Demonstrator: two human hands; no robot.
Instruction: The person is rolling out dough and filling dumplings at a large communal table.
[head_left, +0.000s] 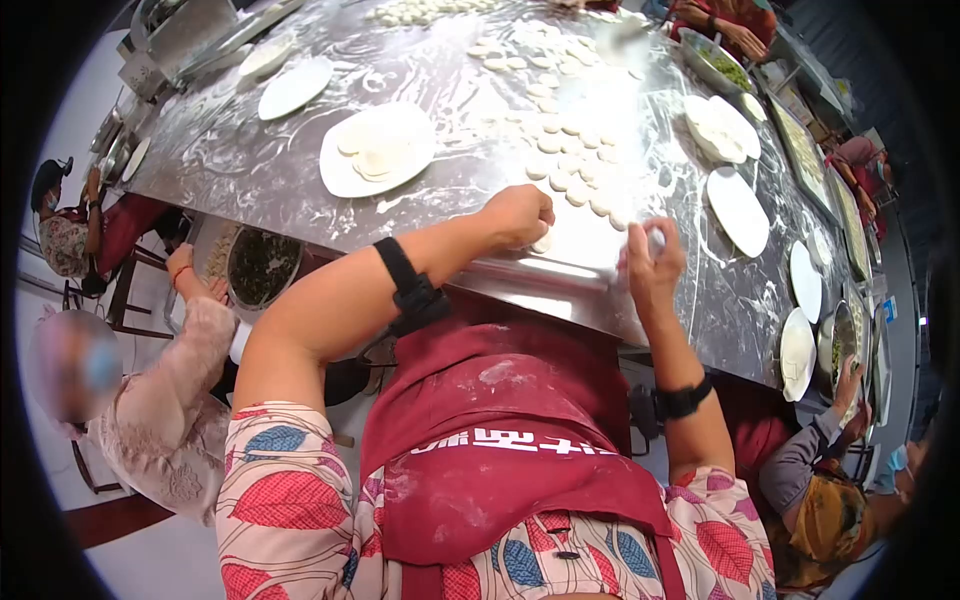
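Left hand (518, 217) and right hand (655, 264) curl, forearms (450, 246) extended forward.

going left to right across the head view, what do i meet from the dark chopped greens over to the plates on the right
dark chopped greens → white plate of dough rounds → left hand → right hand → long oval plate → narrow white plate

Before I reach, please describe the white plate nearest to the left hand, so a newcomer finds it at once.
On the floury metal table, look left of the person's bare left hand. There lies a broad white plate with rounded corners; unlike the narrower white oval plate farther left, it carries overlapping round dough sheets.
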